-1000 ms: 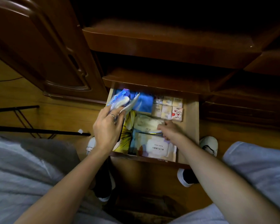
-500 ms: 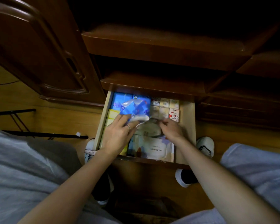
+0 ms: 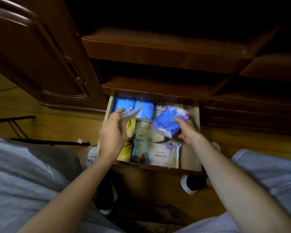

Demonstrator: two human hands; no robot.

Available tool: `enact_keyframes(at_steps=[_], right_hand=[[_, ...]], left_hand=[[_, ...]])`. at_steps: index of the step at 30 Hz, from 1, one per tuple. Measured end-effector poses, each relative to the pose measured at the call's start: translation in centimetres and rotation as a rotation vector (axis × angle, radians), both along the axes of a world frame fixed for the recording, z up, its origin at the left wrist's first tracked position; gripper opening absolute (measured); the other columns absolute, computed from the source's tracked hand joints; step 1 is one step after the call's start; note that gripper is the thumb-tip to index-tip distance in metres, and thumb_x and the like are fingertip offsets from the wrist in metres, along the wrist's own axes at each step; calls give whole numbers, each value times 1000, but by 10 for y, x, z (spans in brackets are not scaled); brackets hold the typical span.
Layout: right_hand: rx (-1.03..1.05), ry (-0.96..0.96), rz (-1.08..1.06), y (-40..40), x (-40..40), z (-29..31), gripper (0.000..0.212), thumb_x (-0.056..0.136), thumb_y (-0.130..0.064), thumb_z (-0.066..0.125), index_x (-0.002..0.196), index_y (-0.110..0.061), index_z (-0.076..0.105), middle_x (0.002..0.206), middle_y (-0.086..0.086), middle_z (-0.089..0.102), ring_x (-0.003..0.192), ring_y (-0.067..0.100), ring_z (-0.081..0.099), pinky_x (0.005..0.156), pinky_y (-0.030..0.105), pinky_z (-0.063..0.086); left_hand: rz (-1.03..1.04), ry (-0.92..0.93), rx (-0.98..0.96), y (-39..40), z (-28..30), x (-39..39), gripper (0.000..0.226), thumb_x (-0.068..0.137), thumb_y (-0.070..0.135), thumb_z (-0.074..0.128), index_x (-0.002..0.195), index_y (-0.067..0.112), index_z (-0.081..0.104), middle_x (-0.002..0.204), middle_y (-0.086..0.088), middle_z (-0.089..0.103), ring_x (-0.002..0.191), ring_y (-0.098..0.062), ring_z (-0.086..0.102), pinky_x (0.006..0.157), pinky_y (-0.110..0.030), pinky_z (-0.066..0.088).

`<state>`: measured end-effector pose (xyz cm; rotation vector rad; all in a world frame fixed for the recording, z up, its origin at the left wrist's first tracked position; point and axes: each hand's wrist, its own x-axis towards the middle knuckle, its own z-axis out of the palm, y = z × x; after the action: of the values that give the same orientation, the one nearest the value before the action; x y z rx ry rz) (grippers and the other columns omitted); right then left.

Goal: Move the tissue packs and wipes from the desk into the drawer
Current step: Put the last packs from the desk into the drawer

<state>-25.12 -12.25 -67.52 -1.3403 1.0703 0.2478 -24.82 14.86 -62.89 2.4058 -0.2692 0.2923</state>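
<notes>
Right hand is gripping a blue wipes pack over the far right of the open drawer. Left hand is hovering at the left, fingers loosely spread, w/ blurred tips.

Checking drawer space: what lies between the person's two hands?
In the head view, between left hand and right hand, beige wipes packs lie in the drawer, beside a yellow pack.

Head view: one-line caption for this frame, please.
Right hand sets a crinkly blue plastic tissue pack into the open wooden drawer while the left hand hovers over it.
</notes>
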Motion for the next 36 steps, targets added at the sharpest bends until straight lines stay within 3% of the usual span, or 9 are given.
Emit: enact_keyframes(at_steps=[2, 4, 7, 12, 15, 20, 28, 33, 36], right_hand=[[191, 37, -96, 20, -2, -1, 14, 96, -15, 61, 109, -12, 64, 82, 7, 76, 61, 20, 74, 52, 31, 60], [314, 97, -146, 48, -8, -7, 16, 101, -20, 58, 116, -14, 59, 100, 13, 74, 66, 24, 73, 45, 32, 58], [338, 208, -25, 86, -15, -18, 31, 105, -43, 49, 107, -13, 57, 101, 21, 73, 71, 29, 71, 48, 30, 59], [202, 324, 248, 87, -22, -32, 52, 103, -55, 39, 97, -8, 60, 69, 8, 70, 38, 10, 34, 33, 19, 20], [297, 240, 77, 79, -19, -40, 40, 103, -46, 48, 94, -10, 60, 62, 4, 63, 34, 5, 33, 29, 18, 20], [530, 210, -30, 111, -14, -44, 40, 95, -49, 63, 113, -14, 57, 89, 15, 76, 49, 12, 66, 30, 17, 29], [482, 358, 457, 83, -29, -27, 93, 81, -91, 29, 82, -6, 68, 66, 1, 65, 40, 6, 28, 33, 19, 20], [114, 276, 717, 57, -20, 2, 80, 76, -88, 50, 82, -11, 73, 64, -1, 67, 40, 9, 42, 36, 20, 33], [-446, 101, 536, 32, -17, 2, 39, 90, -57, 63, 104, -21, 68, 85, -1, 71, 68, 17, 70, 68, 40, 62]], left_hand=[[183, 81, -99, 10, 3, 8, 10, 100, 44, 45, 104, 38, 52, 94, 24, 60, 82, 1, 63, 60, -21, 55], [245, 104, -109, 15, 2, 8, 6, 101, 45, 44, 98, 41, 47, 83, 26, 53, 77, 1, 61, 54, -19, 51], [194, 94, -111, 14, -3, 4, 8, 102, 41, 48, 99, 34, 51, 86, 23, 54, 78, -6, 63, 54, -22, 53], [109, 93, -109, 13, -3, 2, 16, 101, 35, 52, 111, 24, 60, 100, 12, 64, 84, -9, 62, 67, -38, 59], [100, 93, -118, 9, -1, 3, 19, 101, 37, 50, 110, 23, 59, 100, 13, 61, 84, -11, 62, 66, -37, 58], [85, 83, -122, 3, 0, 4, 16, 101, 33, 52, 109, 22, 60, 99, 17, 56, 83, -3, 57, 65, -36, 61], [86, 90, -98, 6, -2, 3, 16, 101, 33, 53, 106, 20, 61, 95, 12, 60, 78, -10, 58, 62, -35, 56], [62, 86, -129, -1, -1, 4, 17, 102, 36, 51, 111, 24, 59, 100, 13, 61, 83, -6, 58, 63, -32, 56], [17, 74, -128, -11, -2, 2, 15, 102, 32, 52, 114, 25, 58, 105, 6, 65, 84, -3, 55, 64, -37, 59]])
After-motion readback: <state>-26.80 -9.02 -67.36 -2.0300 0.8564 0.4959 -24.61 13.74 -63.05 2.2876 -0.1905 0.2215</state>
